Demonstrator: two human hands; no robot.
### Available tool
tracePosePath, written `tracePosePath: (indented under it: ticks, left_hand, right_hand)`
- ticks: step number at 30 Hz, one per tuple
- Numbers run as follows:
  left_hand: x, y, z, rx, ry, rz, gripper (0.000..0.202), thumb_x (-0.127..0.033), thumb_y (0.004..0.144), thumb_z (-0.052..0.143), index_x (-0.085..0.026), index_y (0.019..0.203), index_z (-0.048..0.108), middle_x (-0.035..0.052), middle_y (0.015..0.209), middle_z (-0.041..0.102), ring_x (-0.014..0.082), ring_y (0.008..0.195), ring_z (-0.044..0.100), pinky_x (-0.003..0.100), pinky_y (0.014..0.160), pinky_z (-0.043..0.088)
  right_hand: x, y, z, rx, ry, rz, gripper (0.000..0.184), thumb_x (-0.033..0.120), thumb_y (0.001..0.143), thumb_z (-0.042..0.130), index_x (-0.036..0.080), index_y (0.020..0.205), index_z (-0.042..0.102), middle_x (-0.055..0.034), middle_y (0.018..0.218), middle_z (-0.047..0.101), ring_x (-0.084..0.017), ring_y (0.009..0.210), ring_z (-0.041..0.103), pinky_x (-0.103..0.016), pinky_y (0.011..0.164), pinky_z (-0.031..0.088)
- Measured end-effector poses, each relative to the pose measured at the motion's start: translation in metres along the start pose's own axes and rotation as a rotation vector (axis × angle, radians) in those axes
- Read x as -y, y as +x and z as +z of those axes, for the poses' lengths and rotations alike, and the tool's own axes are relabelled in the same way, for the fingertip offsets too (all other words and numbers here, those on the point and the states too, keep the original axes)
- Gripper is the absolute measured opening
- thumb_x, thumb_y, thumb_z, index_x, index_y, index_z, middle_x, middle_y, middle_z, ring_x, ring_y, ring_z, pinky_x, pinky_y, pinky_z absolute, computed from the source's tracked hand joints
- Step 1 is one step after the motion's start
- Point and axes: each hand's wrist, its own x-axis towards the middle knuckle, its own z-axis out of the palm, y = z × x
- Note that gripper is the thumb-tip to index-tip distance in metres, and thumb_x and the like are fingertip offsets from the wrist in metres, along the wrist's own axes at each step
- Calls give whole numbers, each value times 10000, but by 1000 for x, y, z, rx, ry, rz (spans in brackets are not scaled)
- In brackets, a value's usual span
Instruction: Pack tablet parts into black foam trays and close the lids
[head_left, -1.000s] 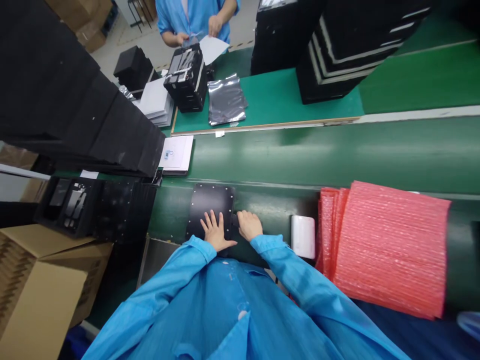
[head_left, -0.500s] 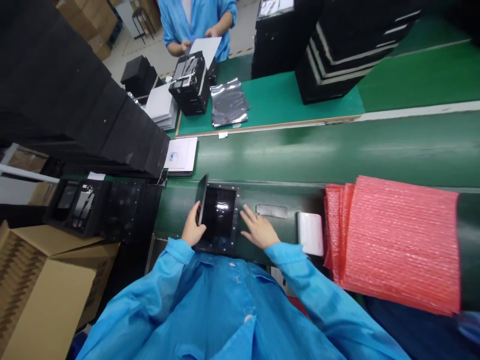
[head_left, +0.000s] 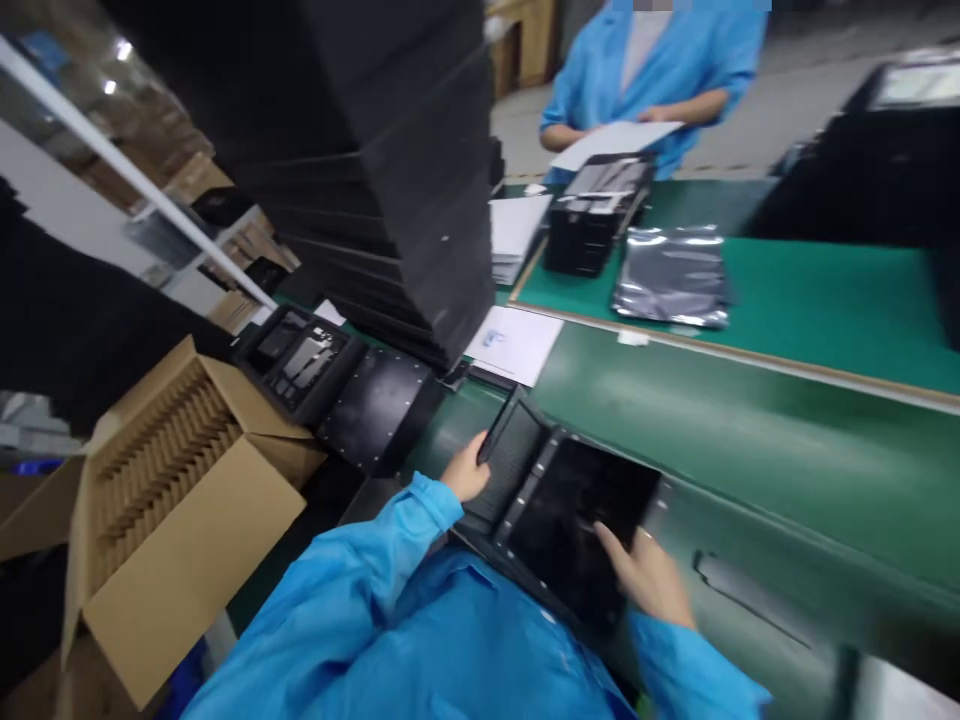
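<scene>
A black tray [head_left: 551,440] with bright studs along its rim lies in front of me on the green surface. A glossy black screen [head_left: 574,520] fills its right part; a dark ribbed area [head_left: 517,455] shows at its left. My left hand [head_left: 466,470] is closed on a thin dark panel [head_left: 498,424], which is tilted up nearly edge-on at the tray's left side. My right hand [head_left: 649,570] has its fingers apart over the right part of the screen; I cannot tell whether it touches. A flat grey strip [head_left: 750,595] lies right of that hand.
Tall black stacks [head_left: 420,200] stand at the left, beside another tray [head_left: 300,365] and an open carton [head_left: 187,540] with cardboard dividers. White sheets [head_left: 517,345] lie beyond my tray. Across the bench, a person [head_left: 652,80] holds a white sheet near silvery bags [head_left: 671,275].
The view has swung left and tilted. The panel in my left hand has moved left, exposing the ribbed area. My right hand has come from beside the tray to over the screen.
</scene>
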Motion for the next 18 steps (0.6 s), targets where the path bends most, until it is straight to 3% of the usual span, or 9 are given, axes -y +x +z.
tracePosePath:
  ticks: [2, 4, 7, 9, 11, 13, 16, 18]
  left_hand:
    - [7, 2, -21, -80, 91, -31, 803, -152, 667, 653, -98, 1421, 382, 183, 1438, 440, 289, 1347, 401, 439, 1146, 287]
    - [9, -4, -34, -36, 28, -114, 932, -231, 607, 758, -62, 1430, 355, 217, 1482, 354, 325, 1388, 321, 461, 1160, 239]
    - [3, -25, -48, 263, -365, -234, 862, -391, 549, 818, -90, 1304, 530, 195, 1329, 551, 353, 1248, 500, 489, 1074, 369]
    - [-4, -45, -62, 334, -604, -224, 695, -486, 545, 808, -112, 1112, 661, 140, 1098, 692, 337, 1065, 623, 473, 957, 476]
    - [-12, -64, -84, 140, -657, -169, 550, -517, 571, 787, -122, 947, 710, 99, 925, 727, 305, 930, 663, 434, 860, 526]
    - [-18, -77, -117, -228, -542, -103, 435, -491, 625, 760, -136, 873, 720, 77, 871, 729, 275, 878, 666, 401, 828, 536]
    - [-21, -77, -190, -785, -220, -35, 309, -403, 707, 707, -138, 865, 724, 66, 879, 732, 257, 900, 660, 379, 863, 520]
    - [-16, -61, -248, -1015, 15, -59, 251, -308, 747, 664, -112, 893, 723, 74, 906, 733, 254, 939, 654, 370, 898, 499]
  right_hand:
    - [14, -3, 5, -52, -130, -7, 472, 697, 547, 601, 239, 660, 610, -109, 701, 680, -361, 781, 630, -456, 693, 499]
    - [22, -14, 12, -43, -80, -11, 509, 707, 594, 587, 235, 768, 667, -124, 859, 716, -367, 890, 636, -455, 751, 506]
    - [23, -34, 19, 174, 278, -74, 695, 789, 637, 529, 257, 1058, 681, -128, 1161, 664, -358, 1083, 600, -463, 862, 498]
    - [20, -38, 20, 380, 494, -136, 799, 842, 634, 465, 298, 1195, 631, -113, 1310, 579, -366, 1195, 534, -504, 933, 463]
    - [17, -31, 18, 540, 572, -160, 769, 825, 653, 461, 343, 1236, 603, -94, 1383, 516, -372, 1259, 474, -553, 979, 418]
    - [17, -16, 17, 635, 560, -153, 666, 765, 696, 482, 370, 1217, 612, -89, 1386, 513, -371, 1257, 477, -584, 984, 403]
    - [19, 7, 19, 696, 531, -107, 568, 699, 735, 501, 366, 1172, 642, -98, 1350, 547, -367, 1205, 527, -587, 968, 420]
    - [22, 15, 25, 705, 536, -65, 517, 667, 737, 534, 351, 1122, 674, -105, 1314, 577, -363, 1170, 555, -575, 960, 437]
